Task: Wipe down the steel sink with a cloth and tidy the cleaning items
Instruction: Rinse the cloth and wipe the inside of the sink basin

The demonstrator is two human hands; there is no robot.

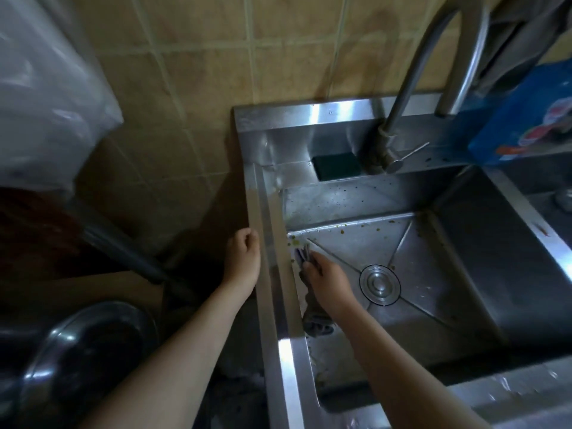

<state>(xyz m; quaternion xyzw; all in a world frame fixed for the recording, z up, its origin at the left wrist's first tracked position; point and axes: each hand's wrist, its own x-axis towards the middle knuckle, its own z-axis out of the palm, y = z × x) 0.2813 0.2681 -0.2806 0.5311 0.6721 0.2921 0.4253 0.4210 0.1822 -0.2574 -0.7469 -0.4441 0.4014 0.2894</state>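
Note:
The steel sink (464,243) fills the right half of the view, its basin floor and back wall flecked with food bits around the round drain cover (380,284). My right hand (325,278) grips a grey cloth (314,320) against the basin's left wall; the cloth trails down under my wrist. My left hand (244,258) is curled over the sink's outer left rim (263,230). A dark green scouring sponge (337,165) lies on the back ledge, left of the tap.
The curved steel tap (411,88) rises from the back ledge. A blue packet (526,125) stands at the far right. A metal bowl (89,351) sits low on the left, with a clear plastic bag (46,88) above it. Tiled wall behind.

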